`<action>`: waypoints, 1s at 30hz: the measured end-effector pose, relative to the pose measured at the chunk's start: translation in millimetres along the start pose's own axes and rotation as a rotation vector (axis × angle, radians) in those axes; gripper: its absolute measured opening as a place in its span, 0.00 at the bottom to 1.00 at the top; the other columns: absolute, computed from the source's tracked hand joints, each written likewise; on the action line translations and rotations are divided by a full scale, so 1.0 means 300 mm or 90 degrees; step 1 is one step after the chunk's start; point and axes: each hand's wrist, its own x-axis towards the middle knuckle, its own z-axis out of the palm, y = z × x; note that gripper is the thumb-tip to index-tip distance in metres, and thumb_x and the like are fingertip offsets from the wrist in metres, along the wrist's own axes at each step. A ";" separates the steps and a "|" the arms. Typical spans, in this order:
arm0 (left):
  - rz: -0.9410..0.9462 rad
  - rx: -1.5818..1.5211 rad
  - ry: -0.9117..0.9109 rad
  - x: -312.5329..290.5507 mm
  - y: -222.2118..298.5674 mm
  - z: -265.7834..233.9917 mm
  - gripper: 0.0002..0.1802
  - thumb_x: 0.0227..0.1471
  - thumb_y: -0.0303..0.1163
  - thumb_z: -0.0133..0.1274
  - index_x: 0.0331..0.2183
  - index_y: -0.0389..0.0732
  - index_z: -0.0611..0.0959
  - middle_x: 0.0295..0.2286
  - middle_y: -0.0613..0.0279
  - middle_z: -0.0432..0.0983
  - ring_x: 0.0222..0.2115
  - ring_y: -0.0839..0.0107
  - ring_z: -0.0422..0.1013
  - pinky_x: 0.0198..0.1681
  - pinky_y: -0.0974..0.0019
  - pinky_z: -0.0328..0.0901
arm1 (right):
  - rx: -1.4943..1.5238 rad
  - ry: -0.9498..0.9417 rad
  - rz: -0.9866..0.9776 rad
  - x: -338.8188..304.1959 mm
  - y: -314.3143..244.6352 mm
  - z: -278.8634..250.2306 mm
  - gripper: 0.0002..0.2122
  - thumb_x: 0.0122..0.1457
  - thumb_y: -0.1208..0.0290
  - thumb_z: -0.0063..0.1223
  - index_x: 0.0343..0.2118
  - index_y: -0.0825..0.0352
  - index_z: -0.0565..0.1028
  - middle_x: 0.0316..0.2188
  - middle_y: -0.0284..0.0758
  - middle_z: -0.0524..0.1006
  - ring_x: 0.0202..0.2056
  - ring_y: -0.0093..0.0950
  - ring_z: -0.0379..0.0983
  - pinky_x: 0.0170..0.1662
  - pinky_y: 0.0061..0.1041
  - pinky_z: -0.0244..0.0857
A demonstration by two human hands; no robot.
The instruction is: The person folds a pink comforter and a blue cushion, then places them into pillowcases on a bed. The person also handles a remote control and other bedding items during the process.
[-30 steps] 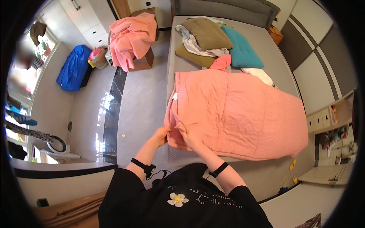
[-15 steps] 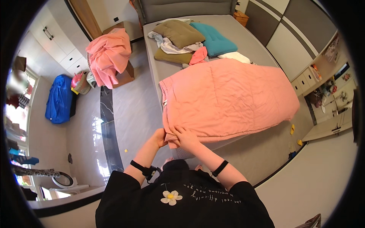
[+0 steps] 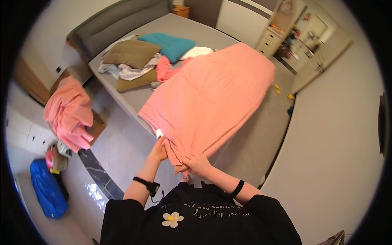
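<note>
A pink quilt (image 3: 216,92) is spread over the near part of the bed (image 3: 104,85), its near corner pulled off the edge toward me. With my left hand (image 3: 160,149) I grip the quilt's left edge, close to a small white patch. My right hand (image 3: 197,164) is closed on the quilt near that corner, the fingers on top of the bunched fabric. Below my right hand a short end of cloth hangs down. Both thumbs are partly hidden by the fabric.
Olive pillows (image 3: 132,54), a teal pillow (image 3: 168,45) and crumpled cloths lie further up the bed. Another pink bundle (image 3: 68,112) is heaped on a cardboard box (image 3: 97,127) at left. A blue bag (image 3: 48,188) stands on the floor. Yellow slippers (image 3: 277,90) lie at right.
My view has turned to the right. The quilt's near corner is pulled out off the bed toward me, and my hands are further apart, the left one now higher along the edge.
</note>
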 end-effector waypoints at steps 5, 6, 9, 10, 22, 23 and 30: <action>0.126 0.128 0.117 0.211 0.197 -0.089 0.21 0.53 0.33 0.45 0.47 0.32 0.71 0.46 0.46 0.70 0.49 0.50 0.67 0.53 0.46 0.63 | 0.028 0.180 0.136 -0.079 -0.170 -0.063 0.11 0.39 0.75 0.56 0.29 0.61 0.73 0.24 0.34 0.70 0.30 0.36 0.70 0.31 0.32 0.65; 0.126 0.113 0.153 0.226 0.251 -0.116 0.19 0.52 0.29 0.44 0.46 0.32 0.71 0.45 0.46 0.70 0.49 0.50 0.67 0.53 0.45 0.63 | 0.058 0.193 0.156 -0.113 -0.187 -0.053 0.11 0.38 0.75 0.56 0.29 0.61 0.74 0.24 0.34 0.70 0.30 0.37 0.70 0.32 0.33 0.65; 0.074 0.041 0.244 0.207 0.240 -0.101 0.21 0.46 0.21 0.40 0.45 0.34 0.71 0.45 0.48 0.71 0.47 0.49 0.68 0.52 0.42 0.63 | 0.087 0.198 0.266 -0.272 -0.213 0.068 0.11 0.37 0.76 0.55 0.29 0.60 0.76 0.24 0.35 0.71 0.31 0.38 0.69 0.34 0.35 0.65; 0.077 0.031 0.264 0.185 0.241 -0.127 0.21 0.46 0.21 0.40 0.45 0.35 0.71 0.44 0.49 0.71 0.47 0.49 0.68 0.52 0.42 0.63 | 0.093 0.194 0.296 -0.299 -0.211 0.122 0.12 0.37 0.76 0.55 0.29 0.60 0.77 0.25 0.35 0.72 0.31 0.38 0.69 0.35 0.35 0.65; 0.039 0.255 0.070 -0.131 0.050 0.178 0.22 0.42 0.18 0.46 0.44 0.36 0.70 0.42 0.51 0.70 0.42 0.56 0.70 0.48 0.50 0.67 | -0.169 0.150 0.640 -0.573 -0.241 0.440 0.08 0.47 0.70 0.55 0.31 0.64 0.73 0.30 0.38 0.73 0.37 0.39 0.71 0.37 0.38 0.66; 0.000 0.242 0.066 -0.114 0.065 0.156 0.20 0.43 0.18 0.46 0.43 0.35 0.70 0.41 0.51 0.70 0.42 0.56 0.70 0.48 0.51 0.68 | -0.179 0.157 0.639 -0.549 -0.263 0.450 0.08 0.47 0.69 0.56 0.30 0.65 0.73 0.31 0.38 0.73 0.37 0.40 0.71 0.37 0.38 0.66; -0.131 0.264 0.075 -0.116 -0.024 0.199 0.08 0.50 0.20 0.41 0.34 0.32 0.72 0.30 0.54 0.74 0.31 0.59 0.74 0.40 0.55 0.72 | -0.115 0.345 0.575 -0.191 -0.404 0.361 0.28 0.41 0.63 0.64 0.48 0.62 0.67 0.44 0.40 0.70 0.47 0.39 0.68 0.46 0.39 0.65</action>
